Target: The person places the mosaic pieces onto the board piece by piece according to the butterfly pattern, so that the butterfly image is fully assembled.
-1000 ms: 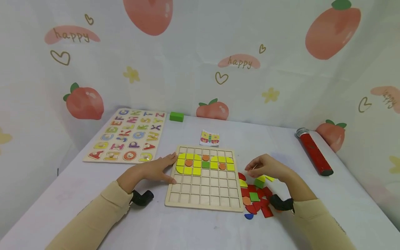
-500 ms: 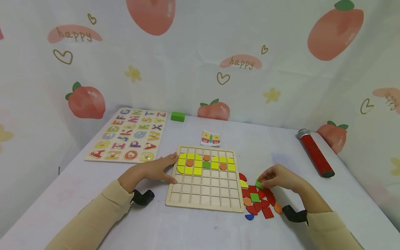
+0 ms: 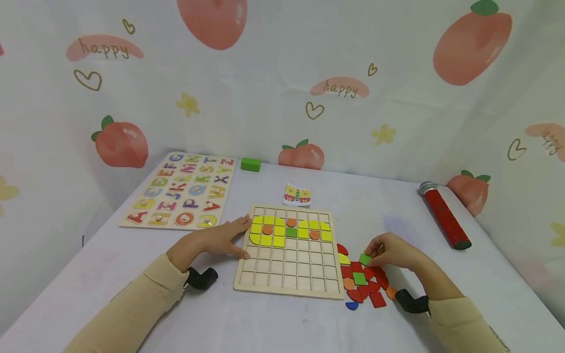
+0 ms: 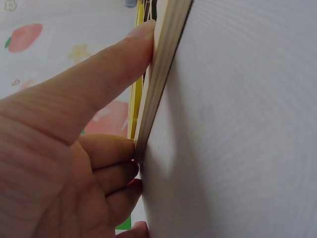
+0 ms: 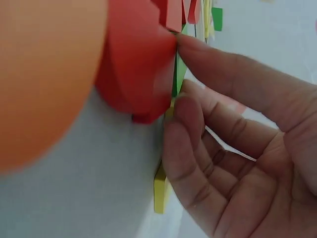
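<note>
My left hand rests along the left edge of a wooden grid board, thumb and fingertips touching its rim, as the left wrist view also shows. Set in the board's upper rows are yellow tiles, several orange discs and a green square. Right of the board my right hand pinches a green square tile between thumb and fingers, low over loose pieces. In the right wrist view, the green tile stands edge-on at the thumb tip, with a red piece beside it and a yellow piece below.
Loose red tiles, an orange disc and a blue piece lie by the board's right side. A butterfly pattern card is behind it. Farther off are an alphabet board, a green block and a red microphone.
My right hand has moved right and down from beside the board to the loose pieces and taken hold of the green tile, which shows more now. My left hand stays on the board's edge.
</note>
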Motion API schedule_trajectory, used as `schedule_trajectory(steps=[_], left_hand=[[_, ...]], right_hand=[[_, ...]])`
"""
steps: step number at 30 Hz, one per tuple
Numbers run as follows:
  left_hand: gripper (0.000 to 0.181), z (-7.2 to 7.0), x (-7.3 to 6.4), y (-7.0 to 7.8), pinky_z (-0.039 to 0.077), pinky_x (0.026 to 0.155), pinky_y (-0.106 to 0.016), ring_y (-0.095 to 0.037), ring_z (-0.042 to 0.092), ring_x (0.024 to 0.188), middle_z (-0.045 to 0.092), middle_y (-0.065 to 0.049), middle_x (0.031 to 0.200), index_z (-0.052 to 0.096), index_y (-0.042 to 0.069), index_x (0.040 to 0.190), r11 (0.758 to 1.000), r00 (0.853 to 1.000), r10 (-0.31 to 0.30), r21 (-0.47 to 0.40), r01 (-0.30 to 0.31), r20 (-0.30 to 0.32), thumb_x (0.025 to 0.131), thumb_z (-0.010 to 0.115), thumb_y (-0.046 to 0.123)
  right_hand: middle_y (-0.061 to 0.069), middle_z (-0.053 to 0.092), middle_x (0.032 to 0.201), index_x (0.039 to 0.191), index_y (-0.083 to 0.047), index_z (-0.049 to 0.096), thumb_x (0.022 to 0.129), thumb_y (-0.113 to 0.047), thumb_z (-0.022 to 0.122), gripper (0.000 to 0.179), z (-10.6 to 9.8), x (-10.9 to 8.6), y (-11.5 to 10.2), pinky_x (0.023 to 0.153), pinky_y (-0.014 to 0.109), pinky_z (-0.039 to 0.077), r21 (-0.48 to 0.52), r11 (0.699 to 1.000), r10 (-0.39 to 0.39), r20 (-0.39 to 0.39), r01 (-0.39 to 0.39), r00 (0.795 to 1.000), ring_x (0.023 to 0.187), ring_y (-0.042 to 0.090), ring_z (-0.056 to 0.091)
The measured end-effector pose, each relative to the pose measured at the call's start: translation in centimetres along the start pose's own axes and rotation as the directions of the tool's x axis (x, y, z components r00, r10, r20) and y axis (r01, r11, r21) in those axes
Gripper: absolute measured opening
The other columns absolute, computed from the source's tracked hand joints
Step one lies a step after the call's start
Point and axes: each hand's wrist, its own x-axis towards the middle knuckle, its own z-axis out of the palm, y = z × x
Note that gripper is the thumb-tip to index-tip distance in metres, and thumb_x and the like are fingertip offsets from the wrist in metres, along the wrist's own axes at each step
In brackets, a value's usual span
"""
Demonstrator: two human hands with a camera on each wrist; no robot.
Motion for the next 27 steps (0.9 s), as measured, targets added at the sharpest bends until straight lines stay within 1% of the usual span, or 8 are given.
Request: schedule_trajectory(steps=[5,7,11,14,20,27], left_hand=[[0.097,-0.1,-0.3,0.2,0.010,0.118,-0.049,-0.030,0.006,0.146,0.006,-0.010,0.158,0.017,0.008,0.150,1.000,1.000,0.015,0.000,-0.015,0.004,0.078,0.069,0.048],[0.097,-0.1,-0.3,0.3,0.010,0.118,-0.050,-0.030,0.006,0.146,0.006,-0.010,0.158,0.016,0.009,0.150,1.000,1.000,0.010,-0.001,-0.010,0.006,0.078,0.069,0.048],[0.098,-0.2,-0.3,0.3,0.009,0.118,-0.050,-0.031,0.005,0.146,0.005,-0.009,0.158,0.016,0.010,0.150,1.000,1.000,-0.001,-0.007,0.001,0.008,0.078,0.069,0.049],[0.097,-0.1,-0.3,0.3,0.009,0.118,-0.049,-0.030,0.005,0.146,0.005,-0.009,0.158,0.016,0.010,0.150,1.000,1.000,-0.004,-0.005,0.004,0.007,0.078,0.069,0.048],[0.098,-0.1,-0.4,0.3,0.009,0.118,-0.050,-0.032,0.006,0.145,0.005,-0.008,0.158,0.016,0.011,0.150,1.000,1.000,-0.014,-0.009,0.014,0.009,0.077,0.069,0.049],[0.098,-0.2,-0.4,0.3,0.009,0.118,-0.050,-0.032,0.005,0.145,0.005,-0.008,0.158,0.016,0.012,0.150,1.000,1.000,-0.014,-0.012,0.014,0.009,0.077,0.069,0.050]], right_hand=[[0.003,0.058,0.074,0.087,0.002,0.063,0.075,-0.009,0.076,0.021,0.0,0.1,0.1,0.062,0.023,0.050,0.003,1.000,-0.026,0.015,0.026,1.000,0.069,0.015,0.050],[0.003,0.057,0.074,0.086,0.001,0.062,0.075,-0.010,0.077,0.022,-0.1,0.1,0.1,0.062,0.023,0.050,0.005,1.000,-0.030,0.015,0.030,0.999,0.069,0.015,0.050],[0.004,0.059,0.075,0.086,0.000,0.059,0.077,-0.011,0.074,0.021,-0.2,0.0,-0.2,0.065,0.025,0.052,0.026,0.999,-0.026,0.020,0.025,0.999,0.070,0.015,0.053],[0.004,0.062,0.077,0.089,0.001,0.059,0.081,-0.011,0.071,0.018,-0.4,0.1,-0.5,0.068,0.027,0.055,0.055,0.998,-0.022,0.037,0.020,0.999,0.070,0.015,0.057],[0.005,0.062,0.082,0.094,0.002,0.061,0.084,-0.013,0.067,0.019,-0.8,1.0,-1.3,0.068,0.027,0.054,0.094,0.995,-0.044,0.047,0.039,0.998,0.071,0.015,0.056],[0.005,0.062,0.082,0.095,0.002,0.062,0.085,-0.018,0.067,0.023,-0.2,2.5,-2.7,0.067,0.026,0.053,0.140,0.988,-0.081,0.078,0.069,0.994,0.069,0.015,0.055]])
